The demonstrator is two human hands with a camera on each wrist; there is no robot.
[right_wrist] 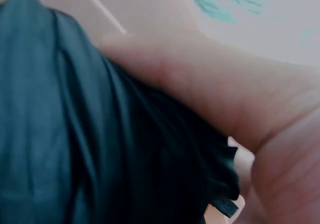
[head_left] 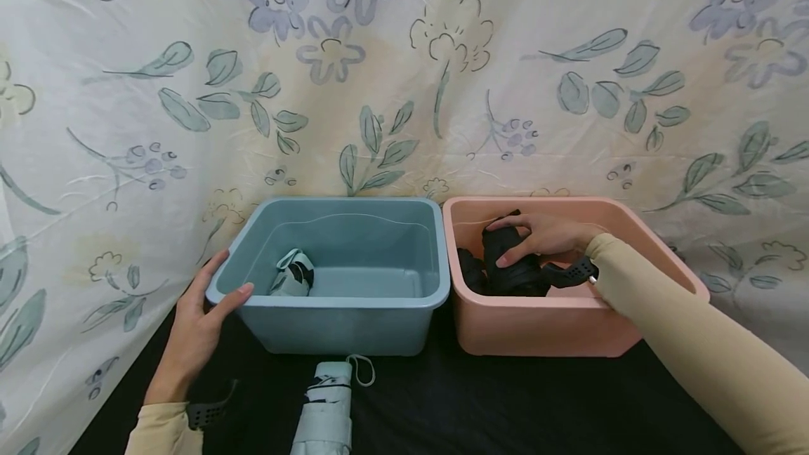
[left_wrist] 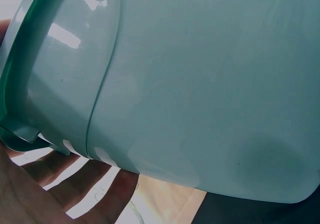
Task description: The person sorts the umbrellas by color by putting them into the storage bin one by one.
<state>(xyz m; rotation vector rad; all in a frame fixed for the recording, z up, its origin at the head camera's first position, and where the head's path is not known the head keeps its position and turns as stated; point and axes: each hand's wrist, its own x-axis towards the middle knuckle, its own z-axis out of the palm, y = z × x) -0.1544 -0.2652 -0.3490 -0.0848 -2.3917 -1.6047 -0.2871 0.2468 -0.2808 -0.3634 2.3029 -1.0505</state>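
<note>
My left hand (head_left: 196, 325) holds the left front corner of a blue plastic bin (head_left: 341, 302). Its thumb lies over the rim, and in the left wrist view the fingers (left_wrist: 82, 184) run along the bin's outer wall. Inside a pink bin (head_left: 543, 328), my right hand (head_left: 540, 234) grips a black folded umbrella (head_left: 505, 262) between thumb and fingers. Pleated black cloth fills much of the right wrist view, with the thumb (right_wrist: 175, 79) along its edge. More black cloth (head_left: 472, 270) lies at the left of that bin; the umbrella's lower part is hidden behind the front wall.
Within the blue bin lies a pale folded umbrella (head_left: 295, 274) with black markings. Another pale folded umbrella (head_left: 325, 406), with a wrist loop, rests on the black cloth (head_left: 505, 406) in front. A floral curtain (head_left: 404, 90) hangs right behind both bins.
</note>
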